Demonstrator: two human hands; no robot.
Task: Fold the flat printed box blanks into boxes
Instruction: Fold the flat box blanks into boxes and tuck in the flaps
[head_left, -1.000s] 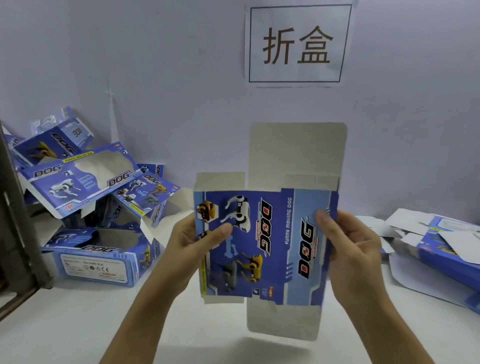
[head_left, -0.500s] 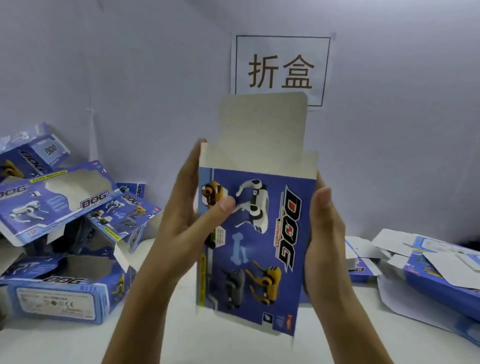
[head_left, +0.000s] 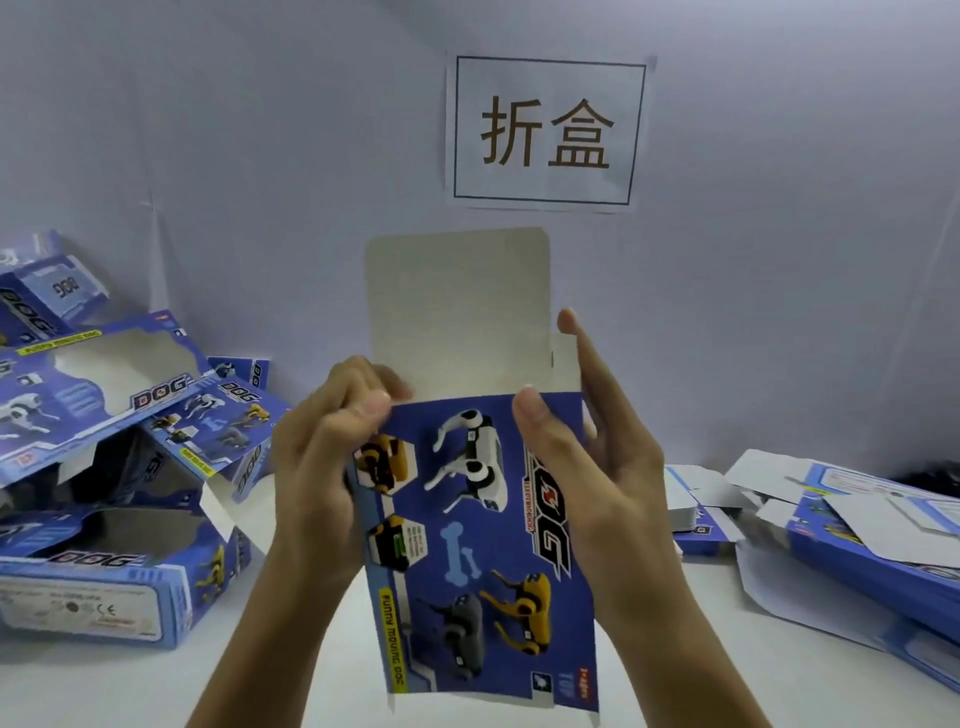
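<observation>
- We see 1 box blank (head_left: 483, 551) upright in mid-air above the bench (head_left: 311, 675), held between 2 hands.
- Left hand (head_left: 317, 467): grip pinching the blank's upper-left edge, fingers curled.
- Right hand (head_left: 587, 467): grip clamps the right edge, thumb in front, fingers behind.
- Grey top flap (head_left: 457, 312) stands above both grips.
- Folded boxes (head_left: 104, 493) left of the grips, flat blanks (head_left: 857, 530) right.

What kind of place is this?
Probably a box-folding workstation: a paper sign on the wall, folded toy dog boxes piled left, flat blanks stacked right, and both hands holding one blank.
</observation>
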